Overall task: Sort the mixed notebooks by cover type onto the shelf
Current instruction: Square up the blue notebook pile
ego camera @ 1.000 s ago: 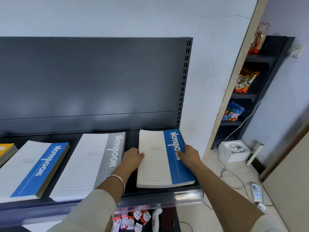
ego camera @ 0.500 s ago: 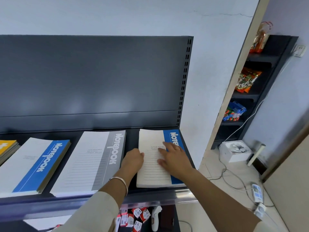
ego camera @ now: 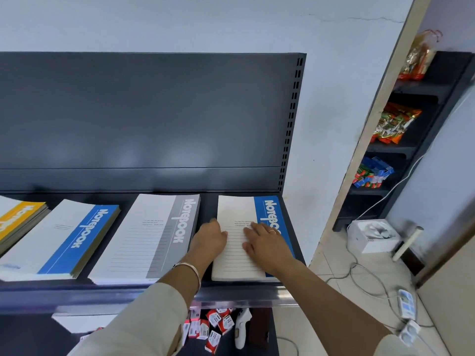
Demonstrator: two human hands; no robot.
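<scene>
The fingers (ego camera: 253,228) of the right hand (ego camera: 267,244) are laid flat and slightly spread on the cover of the blue-striped notebook stack (ego camera: 236,209), which is seen at the right end of the shelf (ego camera: 231,294). The left hand (ego camera: 209,240) is set against that stack's left edge; its fingers are hidden, so their hold cannot be told. A grey-striped stack (ego camera: 154,235) is laid just beside, and a yellow stack (ego camera: 18,214) is cut off at the left edge.
</scene>
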